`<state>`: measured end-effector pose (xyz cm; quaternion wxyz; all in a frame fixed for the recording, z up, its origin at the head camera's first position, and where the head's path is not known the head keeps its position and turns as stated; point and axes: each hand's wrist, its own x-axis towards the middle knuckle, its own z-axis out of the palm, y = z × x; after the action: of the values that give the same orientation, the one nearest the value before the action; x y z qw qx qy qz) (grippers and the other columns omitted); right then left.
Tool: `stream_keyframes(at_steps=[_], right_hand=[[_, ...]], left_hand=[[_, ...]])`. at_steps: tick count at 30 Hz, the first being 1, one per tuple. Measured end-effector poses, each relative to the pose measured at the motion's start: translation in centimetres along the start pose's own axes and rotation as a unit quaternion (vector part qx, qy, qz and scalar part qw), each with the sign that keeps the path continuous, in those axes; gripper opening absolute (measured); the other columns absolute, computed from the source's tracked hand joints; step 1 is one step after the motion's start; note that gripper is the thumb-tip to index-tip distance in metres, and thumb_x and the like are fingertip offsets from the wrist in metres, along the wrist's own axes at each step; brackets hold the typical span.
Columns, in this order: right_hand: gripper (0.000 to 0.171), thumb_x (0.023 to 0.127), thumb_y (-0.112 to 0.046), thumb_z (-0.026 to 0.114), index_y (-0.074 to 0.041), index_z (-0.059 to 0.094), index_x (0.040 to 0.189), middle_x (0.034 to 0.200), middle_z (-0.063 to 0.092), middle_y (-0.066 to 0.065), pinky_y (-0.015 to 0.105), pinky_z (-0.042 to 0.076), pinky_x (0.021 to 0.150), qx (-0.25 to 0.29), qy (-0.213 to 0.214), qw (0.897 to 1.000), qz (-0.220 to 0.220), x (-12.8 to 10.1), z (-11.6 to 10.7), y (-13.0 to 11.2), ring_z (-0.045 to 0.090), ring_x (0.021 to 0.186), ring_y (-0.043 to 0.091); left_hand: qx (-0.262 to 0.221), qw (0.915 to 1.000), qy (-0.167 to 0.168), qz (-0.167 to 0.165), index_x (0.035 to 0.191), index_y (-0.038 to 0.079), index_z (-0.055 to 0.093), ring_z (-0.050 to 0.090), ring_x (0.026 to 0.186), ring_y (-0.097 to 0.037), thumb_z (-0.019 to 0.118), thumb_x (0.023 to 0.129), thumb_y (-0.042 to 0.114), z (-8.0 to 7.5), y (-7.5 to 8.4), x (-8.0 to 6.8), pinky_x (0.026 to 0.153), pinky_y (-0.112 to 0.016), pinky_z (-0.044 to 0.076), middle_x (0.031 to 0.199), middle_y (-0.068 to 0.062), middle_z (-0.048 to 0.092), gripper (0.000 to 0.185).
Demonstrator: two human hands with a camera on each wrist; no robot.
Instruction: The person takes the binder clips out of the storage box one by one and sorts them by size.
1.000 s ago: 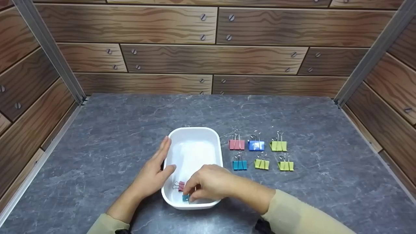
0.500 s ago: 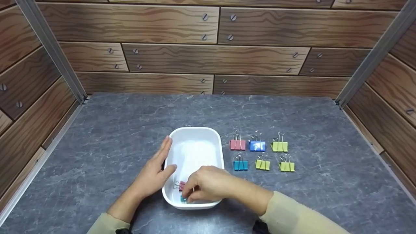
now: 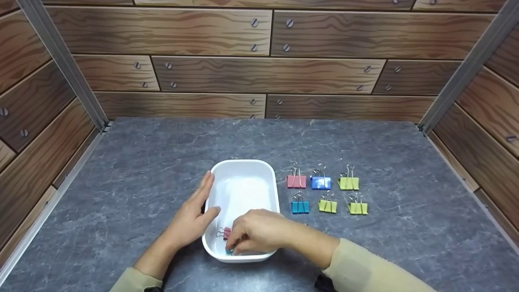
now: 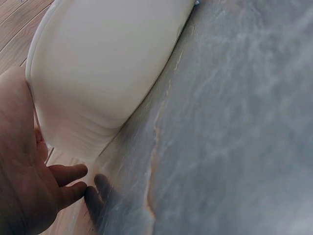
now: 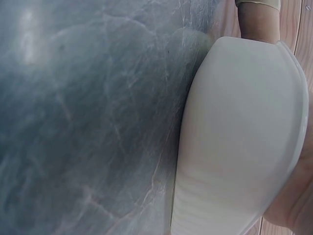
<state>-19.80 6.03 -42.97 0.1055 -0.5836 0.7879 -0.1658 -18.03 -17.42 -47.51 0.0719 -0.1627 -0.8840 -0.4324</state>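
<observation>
A white plastic tray (image 3: 243,190) sits on the table, long side pointing away from me. My left hand (image 3: 188,221) holds its left side, thumb over the rim and fingers along the outer wall; two of its fingers (image 4: 71,174) stick out past the wall in the left wrist view. Inside the tray's near end my right hand (image 3: 261,230) pinches a small teal binder clip (image 3: 229,252), mostly hidden under the fingertips. Just beyond it lies a small pink binder clip (image 3: 226,233) with its wire handles to the left. The right wrist view shows mainly the tray's outer wall (image 5: 239,122).
Right of the tray, binder clips stand in two rows: pink (image 3: 296,181), blue (image 3: 320,183) and yellow-green (image 3: 348,183) behind, teal (image 3: 300,207) and two yellow-green ones (image 3: 327,206) in front. A wood-patterned wall (image 3: 219,73) encloses the grey marbled table (image 3: 162,150).
The right fingertips have shifted slightly left and nearer with the teal clip, which now shows less beneath them. The left hand and tray stay in place.
</observation>
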Motion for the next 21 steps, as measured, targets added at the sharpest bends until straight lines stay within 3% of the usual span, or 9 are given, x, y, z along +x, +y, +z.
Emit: stream_keyframes(at_steps=[5, 10, 17, 21], right_hand=[[0.011, 0.096, -0.019, 0.08, -0.019, 0.087, 0.104, 0.096, 0.079, -0.01, 0.009, 0.047, 0.074, 0.02, 0.021, 1.0, 0.001, -0.03, 0.1, 0.05, 0.06, 0.079, -0.011], [0.01, 0.096, -0.014, 0.078, -0.012, 0.086, 0.102, 0.097, 0.081, -0.007, 0.009, 0.05, 0.082, 0.09, 0.063, 0.994, 0.013, -0.05, 0.15, 0.15, 0.063, 0.086, -0.013], [0.013, 0.097, -0.009, 0.074, -0.01, 0.085, 0.104, 0.095, 0.08, -0.005, 0.014, 0.055, 0.073, 0.195, 0.109, 0.974, 0.037, -0.32, -0.1, 0.37, 0.063, 0.079, -0.006], [0.012, 0.1, -0.01, 0.072, -0.009, 0.083, 0.105, 0.094, 0.08, -0.004, 0.017, 0.054, 0.067, 0.263, 0.125, 0.956, 0.045, -0.56, -0.34, 0.46, 0.065, 0.075, 0.0]], left_hand=[[0.002, 1.0, -0.004, -0.001, 0.169, 0.008, 0.022, 0.025, 0.158, -0.033, 0.06, 0.1, 0.02, -0.09, -0.03, -0.03, 0.124, -0.056, 0.028, 0.176, -0.009, 0.016, 0.08], [0.007, 1.0, -0.002, -0.003, 0.17, 0.009, 0.023, 0.026, 0.158, -0.033, 0.06, 0.1, 0.022, -0.13, -0.04, -0.07, 0.124, -0.056, 0.029, 0.176, -0.009, 0.017, 0.08], [0.0, 1.0, -0.004, -0.007, 0.17, 0.01, 0.022, 0.025, 0.158, -0.032, 0.061, 0.101, 0.02, -0.11, 0.13, -0.05, 0.125, -0.057, 0.027, 0.176, -0.005, 0.015, 0.08], [-0.005, 0.9999, -0.007, -0.013, 0.17, 0.012, 0.021, 0.024, 0.158, -0.031, 0.06, 0.101, 0.021, -0.11, 0.11, -0.06, 0.125, -0.056, 0.027, 0.177, -0.003, 0.014, 0.08]])
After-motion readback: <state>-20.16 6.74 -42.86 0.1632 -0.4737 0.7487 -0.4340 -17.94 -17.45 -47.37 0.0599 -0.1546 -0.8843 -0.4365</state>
